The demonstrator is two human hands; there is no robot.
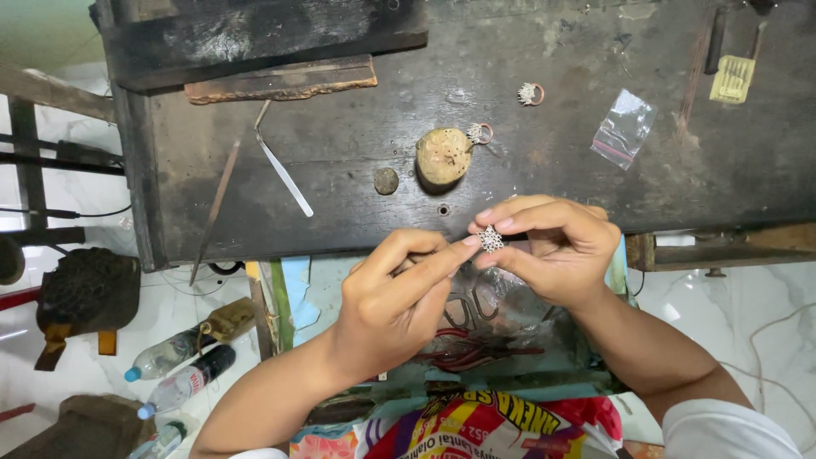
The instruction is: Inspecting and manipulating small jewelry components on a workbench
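Note:
A small silver filigree ornament [490, 239] shaped like a flower is held above the front edge of a dark wooden workbench [544, 170]. My right hand [552, 251] pinches it between thumb and forefinger. My left hand [395, 297] reaches in from the left, and its forefinger and thumb tips touch the same ornament. Both hands hover over an open drawer [476, 340] below the bench.
On the bench lie two rings with silver tops [530, 93] [480, 133], a round wooden stub [443, 156], tweezers [285, 174], a thin rod [214, 208], a small plastic bag [625, 127] and a yellow card of needles [732, 79]. Bottles [178, 374] lie on the floor at left.

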